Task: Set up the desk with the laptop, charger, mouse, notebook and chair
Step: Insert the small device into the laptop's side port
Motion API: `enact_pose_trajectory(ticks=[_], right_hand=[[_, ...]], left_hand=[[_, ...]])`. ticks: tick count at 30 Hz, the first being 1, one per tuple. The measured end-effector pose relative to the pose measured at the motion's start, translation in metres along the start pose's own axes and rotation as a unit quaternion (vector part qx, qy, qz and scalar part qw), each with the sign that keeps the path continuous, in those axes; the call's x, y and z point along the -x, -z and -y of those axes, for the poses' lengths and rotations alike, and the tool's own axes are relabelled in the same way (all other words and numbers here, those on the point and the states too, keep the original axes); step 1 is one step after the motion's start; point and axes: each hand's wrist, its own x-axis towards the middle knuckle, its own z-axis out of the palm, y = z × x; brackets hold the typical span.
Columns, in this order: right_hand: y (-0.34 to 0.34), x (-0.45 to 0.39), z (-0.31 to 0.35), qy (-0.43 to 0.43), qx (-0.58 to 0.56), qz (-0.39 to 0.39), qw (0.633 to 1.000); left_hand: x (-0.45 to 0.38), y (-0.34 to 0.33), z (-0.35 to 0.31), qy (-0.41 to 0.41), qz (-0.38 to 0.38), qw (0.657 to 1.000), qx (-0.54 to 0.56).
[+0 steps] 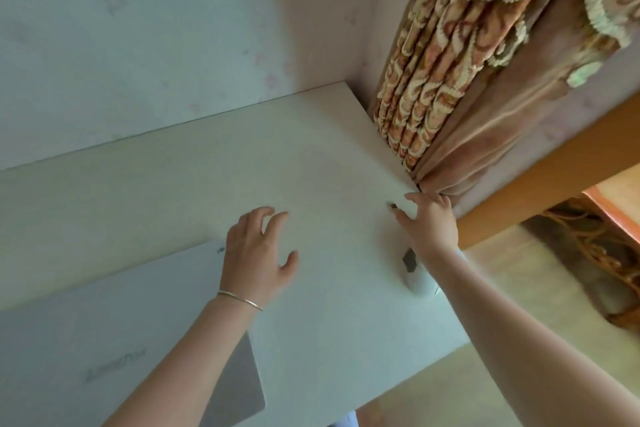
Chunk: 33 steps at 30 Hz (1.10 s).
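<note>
A closed silver laptop [104, 340] lies flat on the white desk [311, 149] at the near left. My left hand [256, 253] hovers over the laptop's far right corner, fingers apart, holding nothing. A white mouse [417, 282] with a dark patch sits near the desk's right edge, partly under my right forearm. My right hand [433, 222] reaches past the mouse to the desk's right edge by the curtain, fingers spread, with nothing in it. A small dark spot shows at its thumb tip. No charger, notebook or chair is in view.
The desk stands in a corner against a pale wall. A patterned curtain [450, 80] hangs against its right edge. An orange wooden frame [554, 177] and rattan furniture [595, 253] stand to the right over a light floor.
</note>
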Motion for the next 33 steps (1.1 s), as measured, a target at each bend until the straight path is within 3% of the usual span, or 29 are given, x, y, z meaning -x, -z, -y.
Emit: enact_pose_trajectory(ticks=[6,17,20,24,28,33], right_hand=[[-0.011,-0.023,-0.008,-0.038,0.044,0.071,0.996],[-0.026,-0.030,-0.012,0.003,0.116,0.046,0.992],[-0.024,-0.023,0.000,0.047,0.037,0.028,0.998],[-0.027,0.001,0.046,0.146,-0.124,0.091,0.977],[-0.051,0.037,0.094,0.255,-0.175,0.143,0.940],[-0.087,0.068,0.121,0.303,-0.201,0.197,0.911]], left_hand=[[-0.009,-0.032,-0.024,0.013,0.037,0.999,-0.009],[-0.016,-0.042,-0.023,0.015,0.017,1.000,-0.012],[-0.012,-0.036,-0.016,0.040,-0.007,0.999,-0.003],[0.003,-0.020,0.006,0.104,-0.041,0.994,-0.014],[0.025,-0.009,0.028,0.110,-0.032,0.991,-0.072],[0.051,-0.008,0.051,0.123,0.019,0.990,-0.068]])
